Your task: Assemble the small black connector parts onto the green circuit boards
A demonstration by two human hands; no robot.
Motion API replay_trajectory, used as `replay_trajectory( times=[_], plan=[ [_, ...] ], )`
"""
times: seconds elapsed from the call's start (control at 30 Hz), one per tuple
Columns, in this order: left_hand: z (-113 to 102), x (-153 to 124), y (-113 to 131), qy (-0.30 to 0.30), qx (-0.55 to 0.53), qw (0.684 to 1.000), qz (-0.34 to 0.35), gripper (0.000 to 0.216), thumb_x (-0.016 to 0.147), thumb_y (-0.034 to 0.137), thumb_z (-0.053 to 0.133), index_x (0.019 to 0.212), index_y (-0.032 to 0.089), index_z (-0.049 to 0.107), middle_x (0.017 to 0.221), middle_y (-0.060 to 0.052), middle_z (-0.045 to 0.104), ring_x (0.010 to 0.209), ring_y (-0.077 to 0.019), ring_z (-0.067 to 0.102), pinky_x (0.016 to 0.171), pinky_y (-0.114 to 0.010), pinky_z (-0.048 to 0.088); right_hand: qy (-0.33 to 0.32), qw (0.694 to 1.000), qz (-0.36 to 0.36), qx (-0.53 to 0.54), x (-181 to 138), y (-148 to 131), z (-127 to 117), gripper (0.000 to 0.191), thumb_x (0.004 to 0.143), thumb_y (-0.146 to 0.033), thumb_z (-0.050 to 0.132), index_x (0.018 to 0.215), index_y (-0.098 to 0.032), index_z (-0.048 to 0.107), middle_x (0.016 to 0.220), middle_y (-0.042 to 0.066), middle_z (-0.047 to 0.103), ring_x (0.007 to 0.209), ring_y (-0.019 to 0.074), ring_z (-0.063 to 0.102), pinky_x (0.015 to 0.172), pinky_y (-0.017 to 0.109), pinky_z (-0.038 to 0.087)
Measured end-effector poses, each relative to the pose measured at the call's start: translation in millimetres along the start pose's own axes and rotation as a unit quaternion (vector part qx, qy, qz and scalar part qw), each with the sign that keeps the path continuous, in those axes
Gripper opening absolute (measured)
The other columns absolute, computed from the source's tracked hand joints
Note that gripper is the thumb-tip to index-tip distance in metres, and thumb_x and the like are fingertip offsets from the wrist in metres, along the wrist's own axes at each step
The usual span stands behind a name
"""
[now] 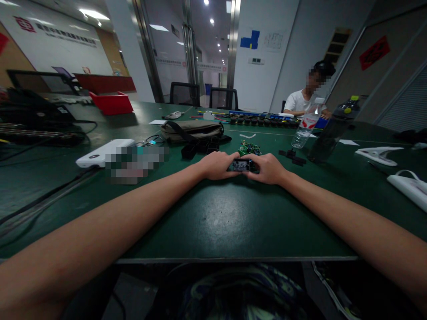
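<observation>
Both arms reach forward over the green tabletop, and the hands meet around a small black rectangular case [242, 165] with a grey, shiny inside. My left hand [220, 165] pinches its left end between thumb and fingers. At the right end, my right hand [268, 168] grips it the same way. Just behind the fingers lies a pile of green circuit boards [250, 148], partly covered by the hands. Several black open cases [203, 147] sit to the left of the pile. Small black parts [292, 157] are scattered to the right of my right hand.
A grey-brown bag [191, 130] lies behind the black cases. To the right stand a clear bottle [304, 126] and a large dark bottle [333, 129]. A white box-shaped device [103, 153] with cables is at left, a red bin [111, 103] beyond. Opposite sits a person [296, 100].
</observation>
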State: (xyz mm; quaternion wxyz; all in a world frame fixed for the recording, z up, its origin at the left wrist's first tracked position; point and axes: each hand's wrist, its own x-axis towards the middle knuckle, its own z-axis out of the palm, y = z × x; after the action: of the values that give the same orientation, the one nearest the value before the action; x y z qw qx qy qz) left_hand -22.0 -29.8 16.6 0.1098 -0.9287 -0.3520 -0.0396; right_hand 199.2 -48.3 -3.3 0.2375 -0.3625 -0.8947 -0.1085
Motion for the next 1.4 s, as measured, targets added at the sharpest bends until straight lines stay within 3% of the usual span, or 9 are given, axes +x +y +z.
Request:
replay_trajectory(
  times=[1.4],
  plan=[
    [1.8, 1.0, -1.3, 0.009, 0.002, 1.000, 0.003, 0.054, 0.092, 0.061, 0.041, 0.123, 0.019, 0.051, 0.092, -0.010, 0.072, 0.082, -0.0261, 0.071, 0.068, -0.031, 0.048, -0.008, 1.000, 0.000, 0.001, 0.4, -0.4, -0.6, 0.046, 0.085, -0.046, 0.057, 0.120, -0.016, 0.065, 0.071, 0.004, 0.071, 0.058, 0.0171, 0.061, 0.060, 0.026, 0.040]
  ],
)
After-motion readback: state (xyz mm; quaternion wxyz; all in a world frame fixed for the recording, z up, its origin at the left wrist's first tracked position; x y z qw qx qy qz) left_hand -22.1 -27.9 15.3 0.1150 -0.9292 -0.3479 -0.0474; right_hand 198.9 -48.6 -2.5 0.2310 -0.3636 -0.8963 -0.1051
